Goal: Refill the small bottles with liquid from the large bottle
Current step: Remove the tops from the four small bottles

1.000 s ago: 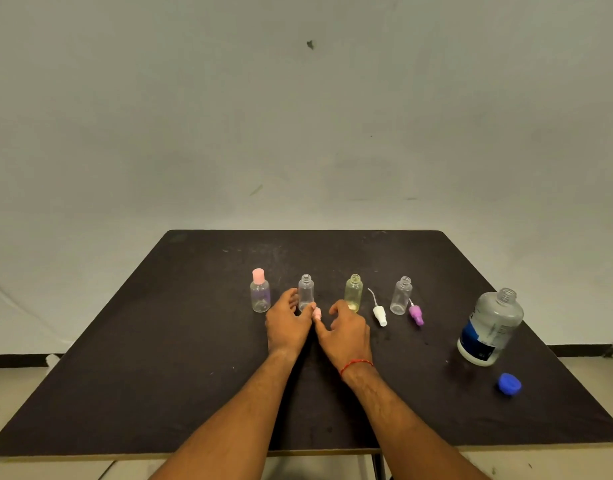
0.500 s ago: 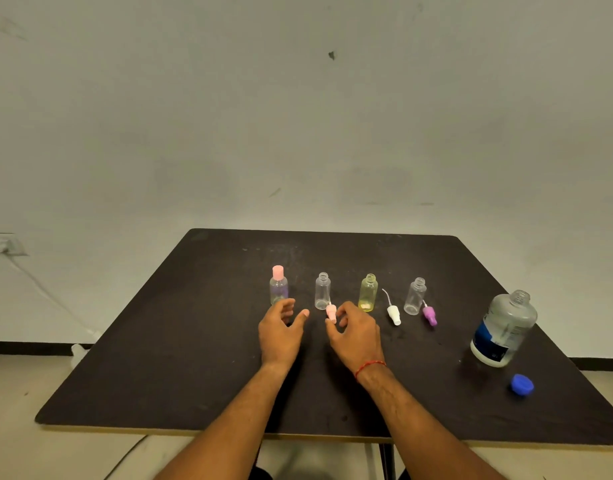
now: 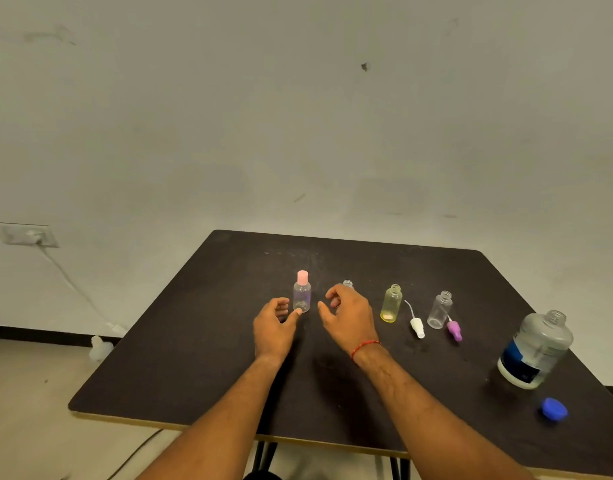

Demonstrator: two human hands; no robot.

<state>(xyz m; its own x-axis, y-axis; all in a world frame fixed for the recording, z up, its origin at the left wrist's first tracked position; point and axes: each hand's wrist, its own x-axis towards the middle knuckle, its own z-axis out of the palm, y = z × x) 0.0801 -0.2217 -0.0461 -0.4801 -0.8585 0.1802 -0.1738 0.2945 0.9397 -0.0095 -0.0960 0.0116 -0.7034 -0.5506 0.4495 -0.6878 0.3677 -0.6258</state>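
Pink-capped bottle (image 3: 302, 295) stands upright mid-frame, just upper right of the nearer left hand (image 3: 274, 328), loosely curled and empty, thumb at its base; whether the curled right hand (image 3: 349, 318) holds anything cannot be told.

Single head view, looking forward and down across dark table (image 3: 201, 358) toward wall (image 3: 298, 116); forearms near.

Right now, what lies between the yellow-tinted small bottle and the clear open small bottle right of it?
A white spray cap with a thin tube, lying on the dark table; head view.
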